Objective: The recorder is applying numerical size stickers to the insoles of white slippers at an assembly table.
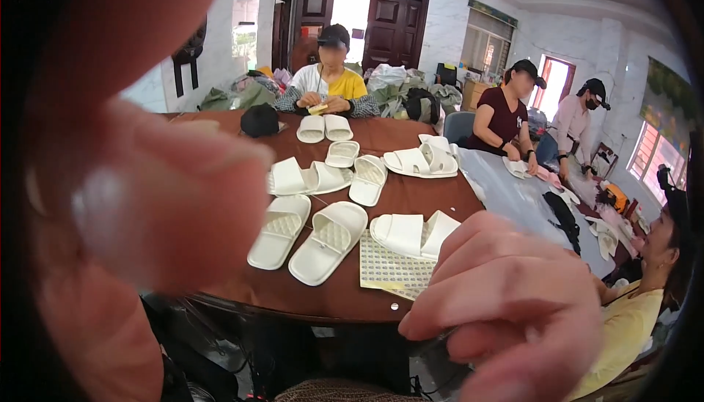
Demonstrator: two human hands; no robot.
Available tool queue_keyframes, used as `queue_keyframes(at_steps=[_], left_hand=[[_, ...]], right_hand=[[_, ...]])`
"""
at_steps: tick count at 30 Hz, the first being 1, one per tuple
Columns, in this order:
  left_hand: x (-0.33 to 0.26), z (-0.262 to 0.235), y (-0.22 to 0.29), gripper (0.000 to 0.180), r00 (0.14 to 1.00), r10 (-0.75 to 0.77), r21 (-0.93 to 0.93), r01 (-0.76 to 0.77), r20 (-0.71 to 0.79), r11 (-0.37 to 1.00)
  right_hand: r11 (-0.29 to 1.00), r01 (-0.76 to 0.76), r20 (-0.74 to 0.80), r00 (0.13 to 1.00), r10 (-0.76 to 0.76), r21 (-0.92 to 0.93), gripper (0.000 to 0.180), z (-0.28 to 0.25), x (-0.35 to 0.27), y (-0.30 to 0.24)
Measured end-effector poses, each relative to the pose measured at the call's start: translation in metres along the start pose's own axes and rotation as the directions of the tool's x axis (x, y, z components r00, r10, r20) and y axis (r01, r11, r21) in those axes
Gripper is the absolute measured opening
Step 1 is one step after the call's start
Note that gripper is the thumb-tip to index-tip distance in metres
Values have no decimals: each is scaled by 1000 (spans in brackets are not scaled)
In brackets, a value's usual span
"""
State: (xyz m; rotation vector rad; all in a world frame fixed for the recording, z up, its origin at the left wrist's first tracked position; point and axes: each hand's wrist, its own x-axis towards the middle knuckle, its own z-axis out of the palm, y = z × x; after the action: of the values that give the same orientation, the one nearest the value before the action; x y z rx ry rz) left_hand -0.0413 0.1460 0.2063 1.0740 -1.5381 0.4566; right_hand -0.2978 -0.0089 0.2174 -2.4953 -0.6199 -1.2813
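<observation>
My left hand (183,204) fills the left side, very close and blurred; whether its fingers hold anything cannot be made out. At the lower right my right hand (513,292) is closed, its fingers curled in toward the thumb; what they pinch, if anything, is hidden. Beyond it lies a white slipper (396,233), partly covered by the hand, with a sheet of small printed stickers (385,263) beneath. Two more white slippers (330,244) with quilted insoles rest side by side at the near middle of the table. A small white round piece (394,306) lies near the edge.
Several more white slippers (368,181) are spread over the brown tabletop (293,296). A black cap (260,120) sits at the far left. Across the table a person (330,83) handles a small yellowish thing. Other people work at a grey-covered table (506,189) on the right.
</observation>
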Motion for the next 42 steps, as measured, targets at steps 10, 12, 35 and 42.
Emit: queue_keyframes(at_steps=[10,12,35,42], left_hand=[[19,5,-5,119,999,-34,26,33,33,999],[24,5,-5,119,999,-31,37,30,26,999],[19,0,-13,114,966,-232,62,241,-118,969],[8,-8,-5,112,939,-314,61,325,-138,944]], right_hand=[[989,1,-108,994,16,150,14,-25,-15,-7],[984,20,-124,992,2,175,13,-30,-18,-7],[868,309,-244,943,-227,390,9,-37,-46,-26],[783,532,-362,833,-418,322,12,-21,-30,-21]])
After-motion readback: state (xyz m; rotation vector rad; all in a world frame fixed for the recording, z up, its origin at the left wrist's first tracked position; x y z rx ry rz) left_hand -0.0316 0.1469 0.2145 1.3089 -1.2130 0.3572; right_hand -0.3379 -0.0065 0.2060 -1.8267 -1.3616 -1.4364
